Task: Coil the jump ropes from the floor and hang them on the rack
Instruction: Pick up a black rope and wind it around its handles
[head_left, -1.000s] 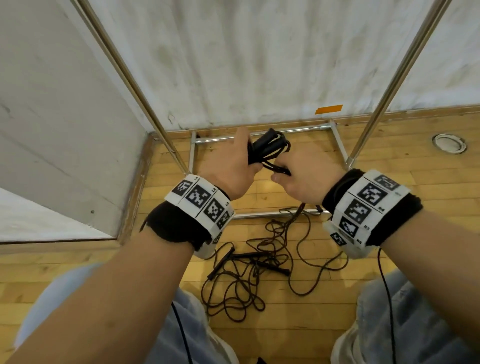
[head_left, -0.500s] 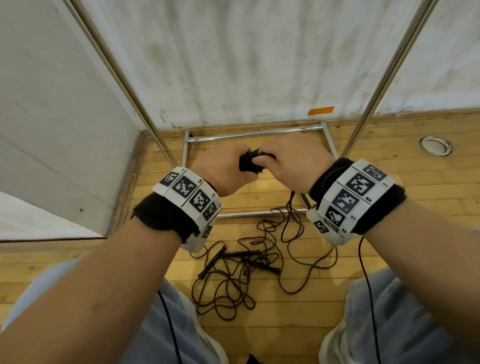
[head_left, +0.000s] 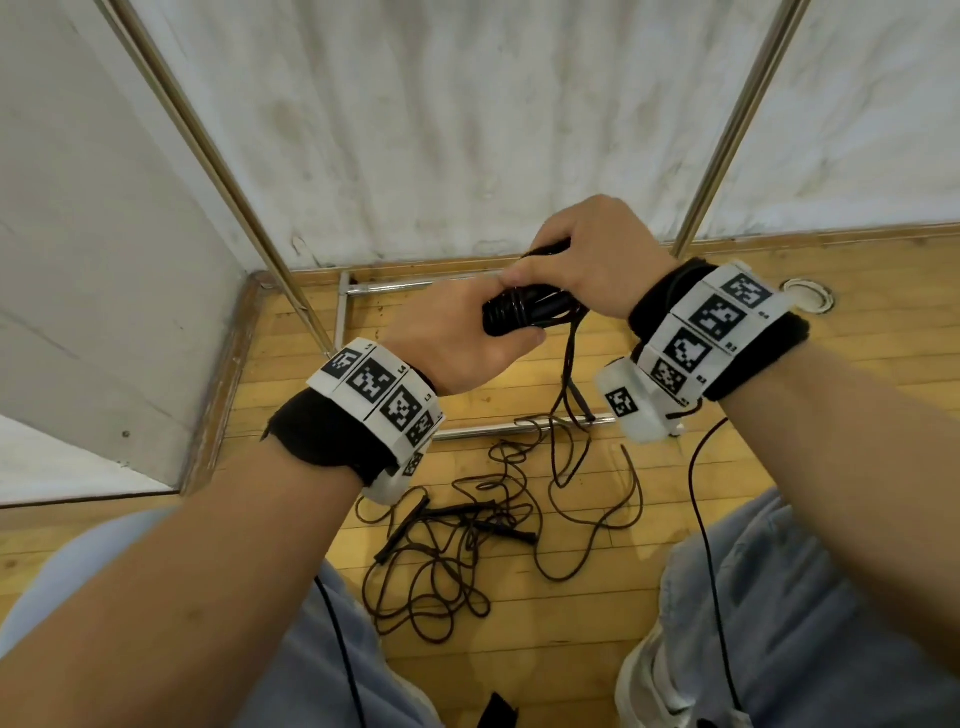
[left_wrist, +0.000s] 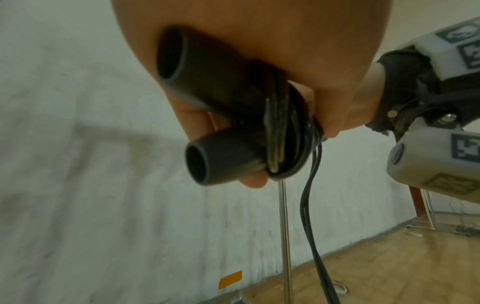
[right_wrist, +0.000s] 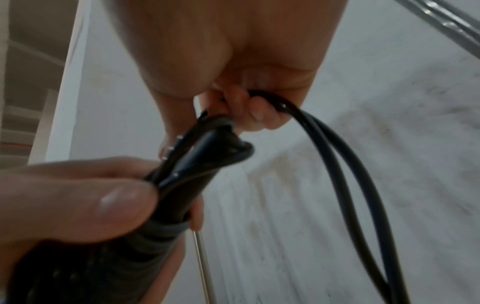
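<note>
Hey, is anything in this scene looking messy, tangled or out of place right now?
Yes. A second jump rope lies in a loose tangle on the wooden floor, handles mixed in among its loops. The rope being wound, held by the left hand and right hand, trails uncoiled cord down into that pile.
</note>
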